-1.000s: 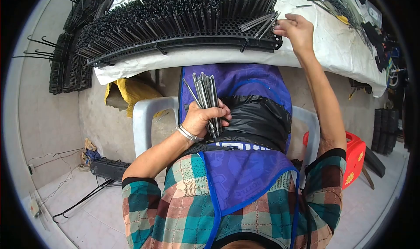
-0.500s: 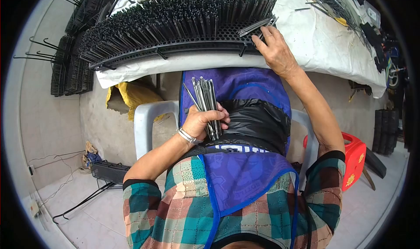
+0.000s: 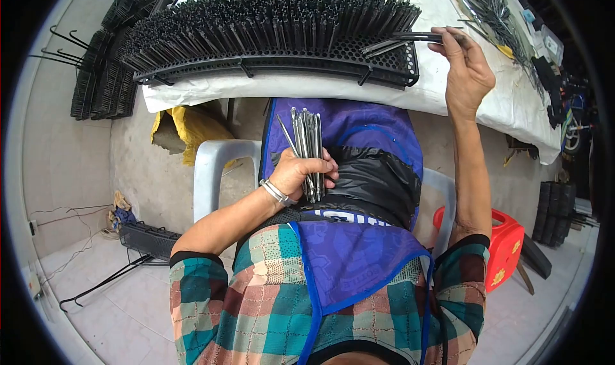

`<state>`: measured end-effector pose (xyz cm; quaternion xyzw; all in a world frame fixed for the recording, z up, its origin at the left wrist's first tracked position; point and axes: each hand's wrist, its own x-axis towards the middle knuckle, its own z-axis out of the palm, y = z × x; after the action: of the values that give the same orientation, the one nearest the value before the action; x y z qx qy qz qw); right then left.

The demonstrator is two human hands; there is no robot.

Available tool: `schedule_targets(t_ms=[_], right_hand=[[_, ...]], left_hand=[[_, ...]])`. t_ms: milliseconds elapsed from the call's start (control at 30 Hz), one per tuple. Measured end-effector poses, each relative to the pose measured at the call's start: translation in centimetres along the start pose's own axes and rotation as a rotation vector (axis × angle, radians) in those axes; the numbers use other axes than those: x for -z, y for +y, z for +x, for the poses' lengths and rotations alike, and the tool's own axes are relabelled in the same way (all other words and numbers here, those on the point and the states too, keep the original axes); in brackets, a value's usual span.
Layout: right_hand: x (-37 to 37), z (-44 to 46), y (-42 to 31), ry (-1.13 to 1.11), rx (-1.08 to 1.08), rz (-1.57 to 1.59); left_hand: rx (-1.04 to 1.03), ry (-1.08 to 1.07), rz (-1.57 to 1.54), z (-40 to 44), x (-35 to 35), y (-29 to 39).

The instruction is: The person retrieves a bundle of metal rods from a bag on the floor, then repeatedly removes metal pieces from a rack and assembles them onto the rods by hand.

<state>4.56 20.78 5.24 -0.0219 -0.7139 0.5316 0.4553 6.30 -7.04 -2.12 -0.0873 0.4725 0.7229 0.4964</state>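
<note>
My left hand [image 3: 298, 174] is closed around an upright bundle of thin, shiny dark rods [image 3: 309, 131] above my lap. My right hand [image 3: 469, 76] is raised past the right end of a black perforated rack [image 3: 400, 62]. Its fingers pinch a few thin dark rods [image 3: 419, 37], which point left over the rack. Densely packed rods [image 3: 269, 25] stand upright in the rack's holes. Some loose rods [image 3: 381, 47] lie slanted on its right part, near the tips of those in my right hand.
The rack rests on a table with a white cover [image 3: 442, 96]. More thin strips [image 3: 490, 9] lie at the table's far right. Hooked black racks [image 3: 96, 76] hang at the left wall. A red stool [image 3: 506, 246] stands on the right, and a yellow sack [image 3: 189, 134] sits under the table.
My right hand has moved right, away from the rack's surface, drawing a few rods with it. My left hand still holds its bundle. The view has shifted slightly.
</note>
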Motion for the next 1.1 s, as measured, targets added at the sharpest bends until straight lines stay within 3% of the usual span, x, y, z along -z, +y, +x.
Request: schedule_targets(t_ms=[167,700,833,933,1100], right_hand=[[-2.1,0.4,1.4,-0.062,-0.081,0.131],[-3.9,1.7,4.3,-0.256,-0.069,-0.016],[-5.4,2.8,1.5,-0.356,0.059,-0.379],[-6.0,3.6,2.9,-0.459,0.395,-0.626],[-6.4,3.7,2.2,-0.549,0.181,-0.805]], left_hand=[[-0.012,-0.007,-0.006,0.0,0.0,0.0],[0.002,0.007,0.005,0.0,0.0,0.1],[0.007,0.02,0.001,0.1,0.0,0.1],[0.004,0.008,-0.01,0.2,0.2,0.0],[0.01,0.007,-0.013,0.2,0.2,0.0]])
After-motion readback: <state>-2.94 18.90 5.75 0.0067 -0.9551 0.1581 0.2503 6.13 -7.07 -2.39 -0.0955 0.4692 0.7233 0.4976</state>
